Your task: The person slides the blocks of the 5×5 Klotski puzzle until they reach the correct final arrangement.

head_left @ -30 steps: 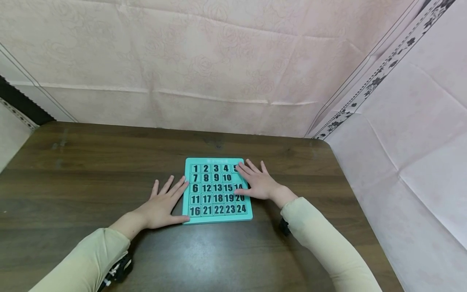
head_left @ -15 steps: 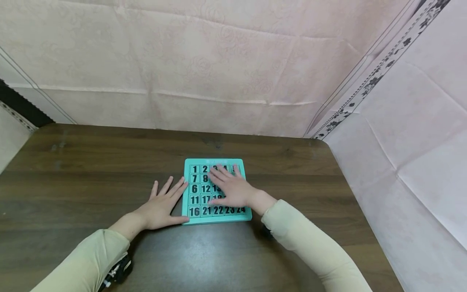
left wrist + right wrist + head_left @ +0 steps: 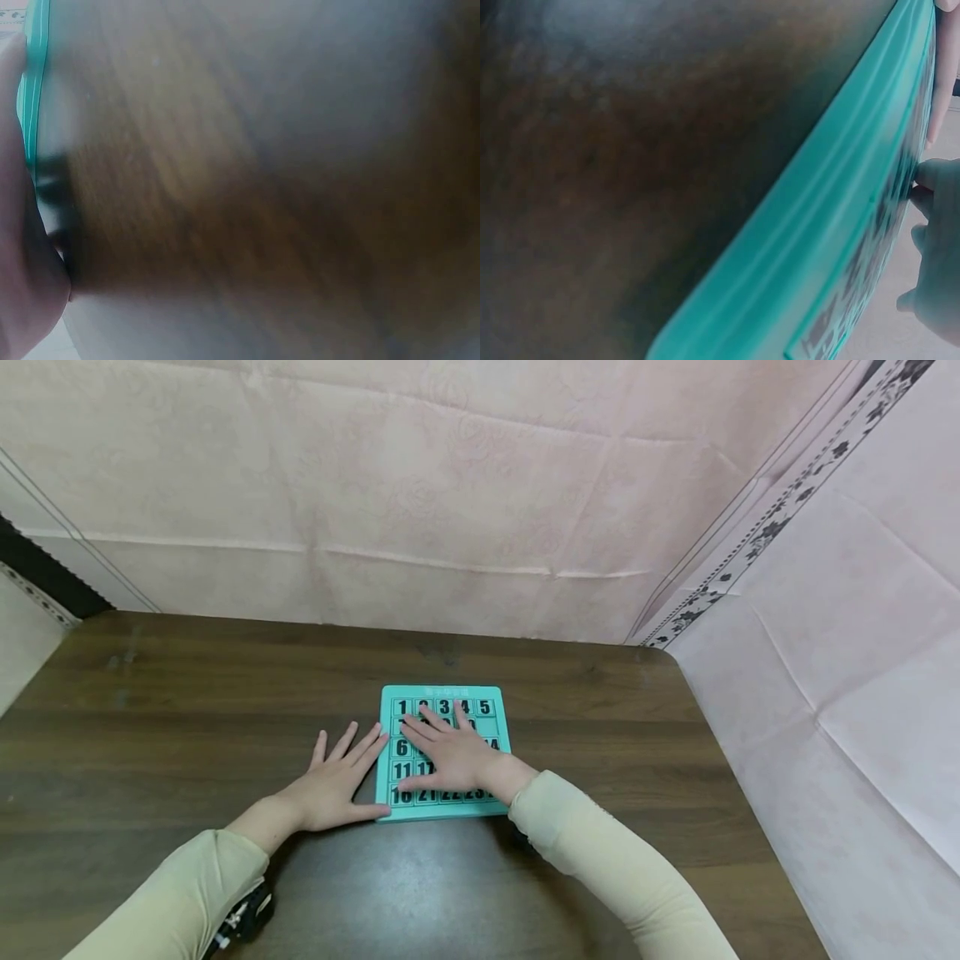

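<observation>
A turquoise number slide puzzle (image 3: 442,812) lies flat on the wooden table, its tiles bearing black numbers. Spread fingers of my left hand (image 3: 330,789) touch its left edge, with the thumb at the lower left corner. My right hand (image 3: 459,762) is laid palm down over the middle tiles, fingers straight and fanned, hiding several numbers. In the right wrist view, the fingers of the right hand (image 3: 939,255) reach the tile face beyond the puzzle's thick side (image 3: 780,232). The left wrist view catches only part of the left hand (image 3: 22,262) beside the puzzle's side (image 3: 35,82).
The brown wooden table (image 3: 187,693) extends around the puzzle on all sides. Behind it hangs a pale patterned cloth (image 3: 450,510); another light cloth with a floral border (image 3: 825,652) stands along the right. A dark wrist device (image 3: 243,918) sits under the left sleeve.
My right hand has slid leftward across the puzzle from its right edge to the middle, uncovering the 5 at the upper right. The left hand and the puzzle have stayed in place.
</observation>
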### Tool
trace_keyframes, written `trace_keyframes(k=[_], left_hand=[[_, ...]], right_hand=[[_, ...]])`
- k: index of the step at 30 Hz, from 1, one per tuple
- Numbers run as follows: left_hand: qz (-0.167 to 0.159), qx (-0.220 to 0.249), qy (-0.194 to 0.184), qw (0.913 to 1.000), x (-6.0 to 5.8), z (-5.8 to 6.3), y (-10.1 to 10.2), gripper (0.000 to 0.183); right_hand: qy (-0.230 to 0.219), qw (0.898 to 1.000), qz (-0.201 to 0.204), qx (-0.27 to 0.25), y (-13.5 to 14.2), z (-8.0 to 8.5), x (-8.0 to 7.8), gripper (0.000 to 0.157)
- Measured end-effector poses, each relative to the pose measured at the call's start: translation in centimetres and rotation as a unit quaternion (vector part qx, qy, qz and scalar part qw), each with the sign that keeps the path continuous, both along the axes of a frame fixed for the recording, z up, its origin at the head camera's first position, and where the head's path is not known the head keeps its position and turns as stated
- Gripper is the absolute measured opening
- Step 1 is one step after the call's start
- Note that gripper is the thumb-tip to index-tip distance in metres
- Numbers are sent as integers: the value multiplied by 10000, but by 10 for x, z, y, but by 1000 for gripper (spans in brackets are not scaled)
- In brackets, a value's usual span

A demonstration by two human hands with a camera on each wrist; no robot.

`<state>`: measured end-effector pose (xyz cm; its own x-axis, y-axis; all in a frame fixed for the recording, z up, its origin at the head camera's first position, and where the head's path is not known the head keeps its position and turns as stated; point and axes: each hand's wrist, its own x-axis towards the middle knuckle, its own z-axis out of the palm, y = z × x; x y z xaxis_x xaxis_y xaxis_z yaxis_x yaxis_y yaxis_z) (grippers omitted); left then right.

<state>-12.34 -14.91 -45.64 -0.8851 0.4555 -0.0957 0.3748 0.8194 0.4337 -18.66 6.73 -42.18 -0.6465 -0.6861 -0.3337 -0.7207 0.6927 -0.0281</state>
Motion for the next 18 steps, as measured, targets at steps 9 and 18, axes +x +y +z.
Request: trace_keyframes(k=[9,18], left_hand=[[0,-59,-90,9999,-1,1,0,99],[-7,-91,-48,9999,-1,0,0,98]], right_hand=[[-3,9998,-60,167,1,4,1,90],[-46,9998,-154,108,11,5,0,88]])
